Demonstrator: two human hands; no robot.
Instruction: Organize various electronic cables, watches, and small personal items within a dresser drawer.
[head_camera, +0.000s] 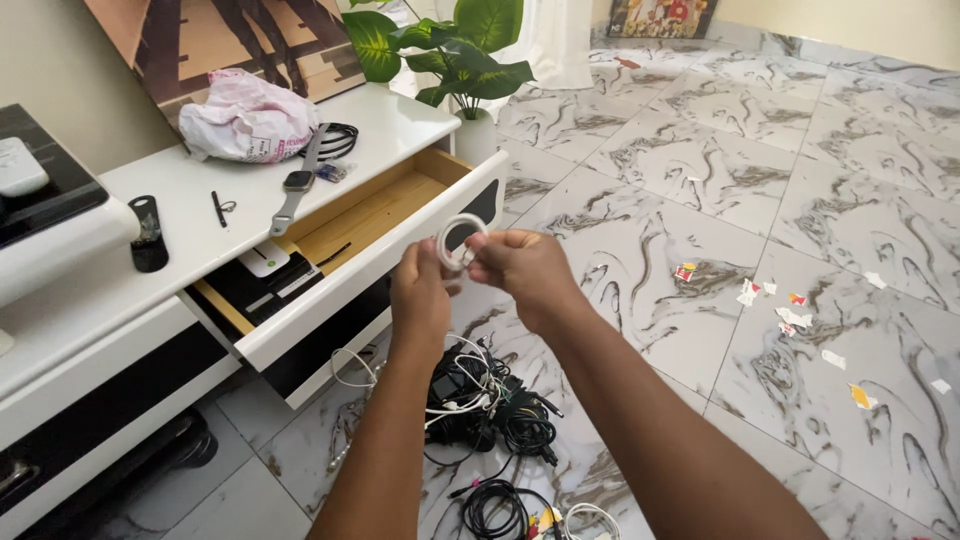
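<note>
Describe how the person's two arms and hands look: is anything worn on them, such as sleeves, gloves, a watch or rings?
Both arms are bare from the lower edge of the picture up to the hands; no sleeves show. The left hand and the right hand wear no gloves. No watch, bracelet or band shows on either wrist. No ring can be seen, though some fingers are partly hidden. No marks or tattoos are visible.

Two hands (425, 290), one coiled white cable (458, 240)

white cable coil (459, 240) between both hands
</note>
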